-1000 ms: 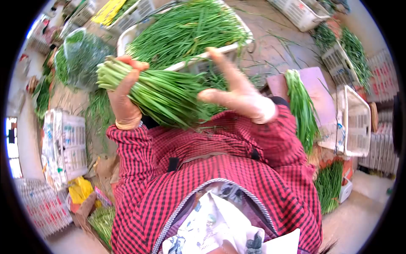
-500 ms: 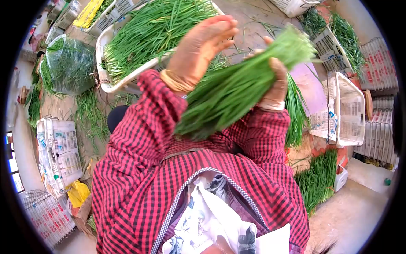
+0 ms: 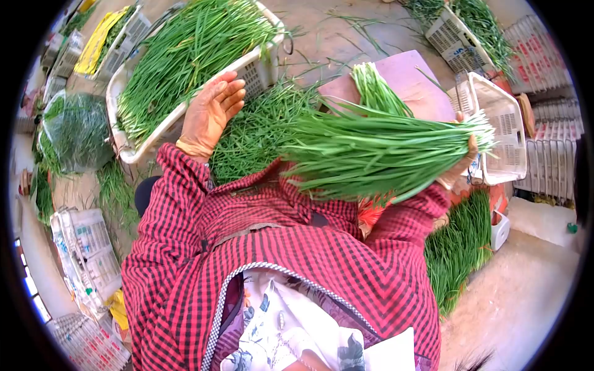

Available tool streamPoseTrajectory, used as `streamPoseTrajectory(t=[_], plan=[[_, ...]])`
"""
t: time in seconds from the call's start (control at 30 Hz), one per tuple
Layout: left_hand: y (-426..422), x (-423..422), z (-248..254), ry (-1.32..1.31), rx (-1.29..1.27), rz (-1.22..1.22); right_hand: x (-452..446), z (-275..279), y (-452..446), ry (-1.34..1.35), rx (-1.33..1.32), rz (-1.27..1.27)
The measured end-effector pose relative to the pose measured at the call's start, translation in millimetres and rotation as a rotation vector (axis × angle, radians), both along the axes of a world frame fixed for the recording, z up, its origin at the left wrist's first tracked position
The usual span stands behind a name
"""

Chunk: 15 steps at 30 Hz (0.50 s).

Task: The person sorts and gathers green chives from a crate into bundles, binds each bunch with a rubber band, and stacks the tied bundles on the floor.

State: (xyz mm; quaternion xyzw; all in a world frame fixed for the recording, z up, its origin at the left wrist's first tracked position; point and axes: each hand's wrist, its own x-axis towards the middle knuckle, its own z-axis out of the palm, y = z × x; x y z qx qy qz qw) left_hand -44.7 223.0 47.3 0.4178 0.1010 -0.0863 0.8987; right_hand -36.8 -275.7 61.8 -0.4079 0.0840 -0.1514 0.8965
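My right hand is wrapped round the white stem ends of a thick bunch of chives. The bunch lies nearly level in front of my body, its green leaf tips fanning out to the left. It hides most of my right palm. My left hand is raised with nothing in it, fingers stretched out, near the front side of a white crate heaped with chives. Behind the held bunch, a smaller bunch of chives rests on a pink board.
Loose green leaves cover the floor between crate and board. An upright white basket stands at the right, with more chives lying below it. A bag of greens and stacked white crates are at the left.
The bunch has swung down to the right with my right hand and turned level. My left hand has moved left, away from it. The view has shifted, uncovering the bunch on the board.
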Motion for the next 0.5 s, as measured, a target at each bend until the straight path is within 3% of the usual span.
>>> streamPoseTrajectory(t=[0.17,0.23,0.3,0.37,0.43,0.5], plan=[[-33,20,-4,0.07,0.192,-0.176,8,110,-61,0.039,-0.329,0.161],[-63,30,-7,0.125,0.305,-0.309,16,139,-45,0.049,-0.424,0.191],[-94,45,-22,0.189,0.326,-0.439,40,144,-40,0.303,-0.896,0.211],[-127,61,-43,0.198,0.428,-0.576,68,122,-21,0.351,-1.172,0.374],[-162,69,-52,0.182,0.511,-0.673,96,51,-8,0.215,-1.347,0.441],[-196,82,-78,0.109,0.591,-0.716,115,4,22,0.341,-1.704,0.467]])
